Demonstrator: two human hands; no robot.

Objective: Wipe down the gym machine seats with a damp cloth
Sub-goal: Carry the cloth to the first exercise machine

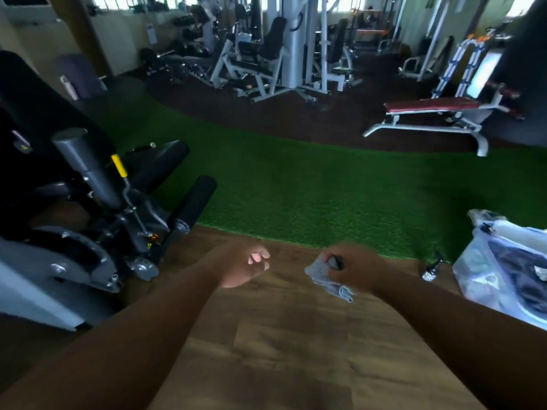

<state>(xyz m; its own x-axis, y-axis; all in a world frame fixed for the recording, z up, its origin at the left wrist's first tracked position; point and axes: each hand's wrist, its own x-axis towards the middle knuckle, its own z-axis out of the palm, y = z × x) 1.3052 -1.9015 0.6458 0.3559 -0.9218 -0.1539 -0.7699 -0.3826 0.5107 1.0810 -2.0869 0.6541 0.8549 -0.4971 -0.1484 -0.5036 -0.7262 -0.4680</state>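
Two bare forearms reach out over the brown wood-plank floor (281, 335). Right hand (352, 267) grips a crumpled grey cloth (325, 278), which hangs below the fist, plus a small dark object I can't identify. Left hand (247, 266) holds nothing, fingers loosely curled. Black padded gym machine (88, 187) stands at left, green artificial turf (296, 187) ahead, clear plastic bag (509, 267) on the floor at right.

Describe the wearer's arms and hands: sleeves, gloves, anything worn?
Both forearms are bare as far as the frame shows, with no sleeves in view. The left hand and right hand wear no gloves. No watch, band or ring can be made out, though motion blur softens the fingers.
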